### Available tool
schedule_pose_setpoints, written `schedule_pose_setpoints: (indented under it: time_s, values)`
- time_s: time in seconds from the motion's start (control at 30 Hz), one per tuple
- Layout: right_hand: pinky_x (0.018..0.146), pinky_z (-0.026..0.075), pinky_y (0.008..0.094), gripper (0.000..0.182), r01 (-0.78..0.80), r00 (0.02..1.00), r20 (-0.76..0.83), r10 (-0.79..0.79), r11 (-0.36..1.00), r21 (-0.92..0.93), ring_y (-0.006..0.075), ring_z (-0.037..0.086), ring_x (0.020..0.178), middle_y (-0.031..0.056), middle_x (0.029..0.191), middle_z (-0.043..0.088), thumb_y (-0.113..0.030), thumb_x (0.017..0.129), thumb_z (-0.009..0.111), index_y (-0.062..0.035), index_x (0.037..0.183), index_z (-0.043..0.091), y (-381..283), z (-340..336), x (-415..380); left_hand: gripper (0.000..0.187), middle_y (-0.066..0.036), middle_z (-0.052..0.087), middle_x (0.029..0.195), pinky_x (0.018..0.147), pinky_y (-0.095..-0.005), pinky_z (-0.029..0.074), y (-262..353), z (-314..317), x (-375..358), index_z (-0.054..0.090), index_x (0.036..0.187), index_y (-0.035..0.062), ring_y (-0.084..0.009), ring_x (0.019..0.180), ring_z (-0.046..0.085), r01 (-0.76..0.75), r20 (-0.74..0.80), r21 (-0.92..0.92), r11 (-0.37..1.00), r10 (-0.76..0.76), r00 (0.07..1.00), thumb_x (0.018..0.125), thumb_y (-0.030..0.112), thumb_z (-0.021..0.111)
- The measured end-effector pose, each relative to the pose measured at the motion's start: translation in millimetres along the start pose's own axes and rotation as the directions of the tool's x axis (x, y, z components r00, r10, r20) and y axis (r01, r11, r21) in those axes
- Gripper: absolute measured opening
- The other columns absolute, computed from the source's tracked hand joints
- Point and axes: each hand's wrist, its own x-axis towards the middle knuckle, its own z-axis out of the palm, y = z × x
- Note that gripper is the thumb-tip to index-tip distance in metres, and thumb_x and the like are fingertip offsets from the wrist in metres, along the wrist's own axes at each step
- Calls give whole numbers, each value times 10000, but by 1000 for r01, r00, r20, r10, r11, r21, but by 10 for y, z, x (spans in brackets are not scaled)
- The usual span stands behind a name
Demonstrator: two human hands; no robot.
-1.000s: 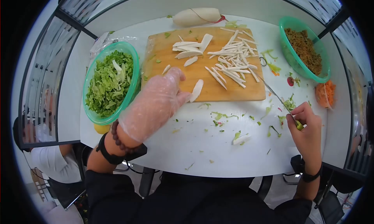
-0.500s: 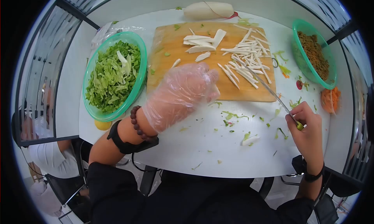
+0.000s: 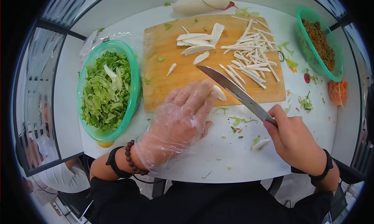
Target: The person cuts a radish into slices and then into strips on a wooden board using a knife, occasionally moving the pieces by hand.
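Observation:
My left hand (image 3: 183,111), in a clear plastic glove, lies over the front edge of the wooden cutting board (image 3: 163,80) with its fingers stretched out. A white radish slice (image 3: 219,93) sits right at its fingertips, partly covered. My right hand (image 3: 292,136) is wrapped round the handle of a kitchen knife (image 3: 239,93). The blade points up and left across the board, its tip beyond the radish slice. Several flat radish slices (image 3: 198,49) lie at the board's upper middle, and a loose pile of radish strips (image 3: 253,54) covers its right side.
A green bowl of shredded lettuce (image 3: 136,83) stands at left. At the right back are a green bowl (image 3: 306,54) of brown crumbly food and a bag of orange shreds (image 3: 338,92). A whole white radish (image 3: 200,4) lies behind the board. Vegetable scraps (image 3: 306,102) dot the white table (image 3: 194,165).
My right hand has moved left and turned, bringing the knife blade over the board with its tip pointing up-left. My left hand has shifted down and flattened, its fingers now extended beside the radish slice.

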Motion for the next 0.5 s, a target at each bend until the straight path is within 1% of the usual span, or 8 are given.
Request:
schedule_pose_setpoints:
  time_s: [0.07,0.1,0.17,0.2,0.3,0.4,0.5]
  values:
    - [583,443,507,150,-31,999,21,31,999,18,452,605,649,228,681,621,-48,977,604,-5,1041,475,-39,21,48,716,-205,508,1442,1088,-488,432,-28,30,5,531,1386,3,-395,1314,513,-16,-7,-3,1000,16,1000,727,111,790]
    - [589,446,511,153,-59,998,32,58,998,31,458,610,662,238,691,621,-53,983,599,-2,1031,464,-74,17,66,716,-187,510,1423,1067,-491,442,-32,29,13,536,1386,6,-385,1304,512,-18,-11,-6,1000,18,1000,725,113,791]
    - [591,452,511,153,-86,995,45,84,996,28,460,614,667,238,697,625,-56,985,597,1,1026,460,-108,17,96,712,-174,507,1401,1054,-491,444,-19,39,-2,539,1384,7,-374,1293,511,18,-14,-41,999,-18,1000,727,113,790]
    - [591,455,512,154,-99,994,52,98,995,25,461,616,669,239,700,626,-57,986,595,2,1024,458,-115,17,103,709,-168,506,1390,1047,-490,445,-18,44,-3,540,1384,7,-369,1288,510,36,-16,-59,998,-37,999,728,113,789]
    - [591,466,509,162,-115,990,73,117,993,-28,458,621,666,236,699,628,-61,985,600,4,1016,455,-92,83,104,717,-155,500,1360,1040,-484,439,-28,31,22,542,1385,5,-357,1275,507,8,-3,-38,999,-8,1000,722,122,788]
    - [527,469,516,182,-31,999,41,33,998,-54,445,598,571,216,589,573,-113,1004,582,-5,1009,435,-69,132,99,723,-158,498,1371,1056,-474,427,-25,19,-6,548,1382,1,-358,1285,508,-14,-15,-28,1000,13,1000,712,132,787]
    - [521,472,510,184,-29,999,36,32,995,-93,437,597,562,208,587,580,-116,1004,579,-10,1011,429,-66,150,93,724,-156,503,1376,1054,-467,428,-27,63,-26,556,1379,1,-361,1292,509,-13,-29,-6,1000,13,999,707,145,786]
